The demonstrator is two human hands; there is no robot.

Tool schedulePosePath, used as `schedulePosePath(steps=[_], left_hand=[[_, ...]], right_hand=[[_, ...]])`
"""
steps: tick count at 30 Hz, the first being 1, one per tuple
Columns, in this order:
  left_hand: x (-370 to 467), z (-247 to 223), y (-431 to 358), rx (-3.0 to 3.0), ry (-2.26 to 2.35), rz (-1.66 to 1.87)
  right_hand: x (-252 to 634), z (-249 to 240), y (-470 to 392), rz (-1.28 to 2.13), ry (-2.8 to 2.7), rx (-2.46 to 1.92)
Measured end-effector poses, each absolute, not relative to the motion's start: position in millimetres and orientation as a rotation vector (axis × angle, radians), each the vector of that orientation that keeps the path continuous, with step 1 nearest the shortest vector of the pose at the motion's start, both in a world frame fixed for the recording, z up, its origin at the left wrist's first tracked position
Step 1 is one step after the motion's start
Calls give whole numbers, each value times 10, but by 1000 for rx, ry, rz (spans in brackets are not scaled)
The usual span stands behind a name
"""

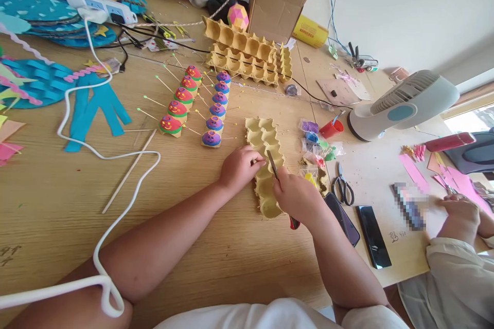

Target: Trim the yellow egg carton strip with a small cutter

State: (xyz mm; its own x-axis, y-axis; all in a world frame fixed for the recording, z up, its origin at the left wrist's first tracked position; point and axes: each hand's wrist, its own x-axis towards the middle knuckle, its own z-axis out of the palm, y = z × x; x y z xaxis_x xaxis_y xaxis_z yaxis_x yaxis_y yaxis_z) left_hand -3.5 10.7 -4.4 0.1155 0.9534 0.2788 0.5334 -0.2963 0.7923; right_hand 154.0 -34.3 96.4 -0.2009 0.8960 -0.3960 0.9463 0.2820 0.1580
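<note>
A pale yellow egg carton [266, 185] lies on the table in front of me, its cups in two rows. My left hand [240, 167] is closed at its left edge, fingers pinched on the carton near the middle. In my right hand [295, 193] is a utility knife [272, 163], its dark blade angled over the carton and the red end of its handle showing below my palm. Whether the blade has cut into the carton I cannot tell. Beyond my left hand stand a row of red and green painted carton caterpillars [177, 109] and a purple and blue row [217, 109].
At right are scissors [342, 185], two phones [373, 236], a red cup [332, 127], bags of coloured clay [311, 127] and a fan [401, 103]. More egg cartons [247, 56] stand behind. A white cable [131, 200] crosses the left side. Another person's hands [461, 211] rest at far right.
</note>
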Motion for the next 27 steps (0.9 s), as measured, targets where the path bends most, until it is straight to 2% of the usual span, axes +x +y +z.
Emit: schedulePosePath(steps=[6, 27], left_hand=[[-29, -18, 101, 1882, 1450, 1077], [-34, -30, 106, 1892, 1457, 1070]], right_hand=[[1559, 972, -333, -250, 2145, 1654], [1563, 957, -374, -181, 2149, 1595]])
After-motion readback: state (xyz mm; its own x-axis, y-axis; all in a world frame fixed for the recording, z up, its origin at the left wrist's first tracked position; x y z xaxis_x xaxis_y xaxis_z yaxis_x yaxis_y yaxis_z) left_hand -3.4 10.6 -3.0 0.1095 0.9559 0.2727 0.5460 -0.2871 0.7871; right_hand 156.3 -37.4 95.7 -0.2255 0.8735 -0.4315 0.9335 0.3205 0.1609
